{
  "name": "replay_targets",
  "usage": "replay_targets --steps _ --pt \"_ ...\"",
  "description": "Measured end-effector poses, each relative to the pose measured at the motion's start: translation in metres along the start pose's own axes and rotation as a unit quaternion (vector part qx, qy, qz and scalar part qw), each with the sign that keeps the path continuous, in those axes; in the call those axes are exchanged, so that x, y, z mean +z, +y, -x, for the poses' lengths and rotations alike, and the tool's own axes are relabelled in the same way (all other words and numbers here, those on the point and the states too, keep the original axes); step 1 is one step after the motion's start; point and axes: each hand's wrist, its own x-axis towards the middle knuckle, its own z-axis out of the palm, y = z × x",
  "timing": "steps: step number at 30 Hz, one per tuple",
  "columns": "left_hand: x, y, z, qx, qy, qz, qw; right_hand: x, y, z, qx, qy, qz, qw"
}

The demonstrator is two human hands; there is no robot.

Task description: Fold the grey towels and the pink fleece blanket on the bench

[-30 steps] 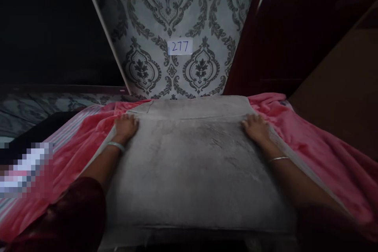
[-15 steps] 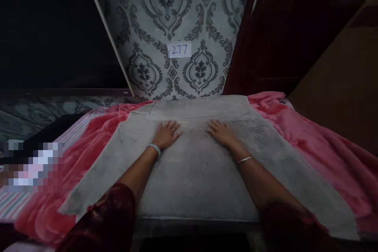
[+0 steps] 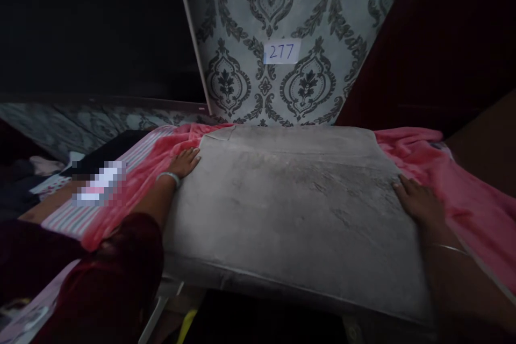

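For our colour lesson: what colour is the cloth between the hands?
The cloth is grey with darker patches, seen best in the head view.

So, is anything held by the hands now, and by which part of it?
Nothing is visibly gripped; the left hand and right hand rest at opposite side edges of the grey cloth.

Support: covered | pink blanket (image 3: 471, 188) | grey cloth (image 3: 282, 209) spread over blanket

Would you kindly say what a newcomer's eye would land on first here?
Probably the grey cloth spread across the middle, with the left hand and right hand at its opposite side edges. Vivid pink fabric shows on both sides; above, a white card reading 277 stands out against patterned wallpaper.
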Motion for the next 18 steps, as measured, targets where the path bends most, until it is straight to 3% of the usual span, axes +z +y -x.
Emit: replay_targets --steps 3,5,8,11,13,15,18 --pt "-0.009 0.021 0.009 -0.048 -0.035 -0.030 0.998 -0.017 -0.028 0.018 0.049 -0.002 -0.016 0.999" --pt "-0.009 0.045 0.028 -0.015 -0.023 -0.032 0.999 -0.024 -0.056 0.040 0.041 0.019 -0.008 0.999" --pt "0.006 0.088 0.077 0.098 -0.060 -0.007 0.993 -0.018 -0.115 0.091 -0.124 0.023 0.012 0.992" --pt "0.027 0.120 0.133 0.205 -0.076 0.028 0.975 -0.001 -0.171 0.148 -0.284 -0.009 0.035 0.958" --pt "0.034 0.123 0.159 0.207 -0.057 0.040 0.976 0.007 -0.191 0.176 -0.329 -0.038 0.047 0.942" --pt "0.033 0.110 0.173 0.176 -0.054 0.034 0.982 0.011 -0.189 0.189 -0.332 -0.054 0.050 0.940" --pt "0.023 0.069 0.183 0.096 -0.061 0.016 0.993 0.015 -0.143 0.185 -0.307 -0.040 0.046 0.950"
